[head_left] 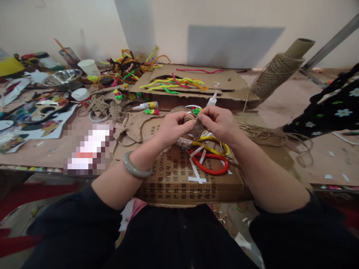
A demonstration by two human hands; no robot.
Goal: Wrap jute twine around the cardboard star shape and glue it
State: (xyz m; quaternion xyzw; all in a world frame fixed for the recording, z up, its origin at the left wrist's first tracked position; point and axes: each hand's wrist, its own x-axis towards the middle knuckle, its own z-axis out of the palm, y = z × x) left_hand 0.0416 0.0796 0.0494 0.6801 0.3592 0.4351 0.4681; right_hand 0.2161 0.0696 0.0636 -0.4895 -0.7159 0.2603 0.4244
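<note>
Over the cardboard box (174,179), my left hand (178,127) and my right hand (217,121) meet fingertip to fingertip. Both are closed, pinching a small piece of jute twine work (193,116) whose exact shape the fingers partly hide. A green pipe-cleaner flower (196,111) shows just behind the fingertips. Below my hands lie scissors with red handles (210,170) and a tool with yellow handles (224,146), with white paper strips (198,175) across them. A crescent of coiled jute (134,127) rests left of my left hand. Behind my right hand stands a white-nozzled glue bottle (212,100).
A spool of jute twine (276,76) leans at the back right, its loose strands (266,134) lying beside the box. Colored pipe cleaners (174,84) lie on cardboard behind. To the left are a glue tube (146,106), a metal bowl (62,77) and a paper cup (89,68).
</note>
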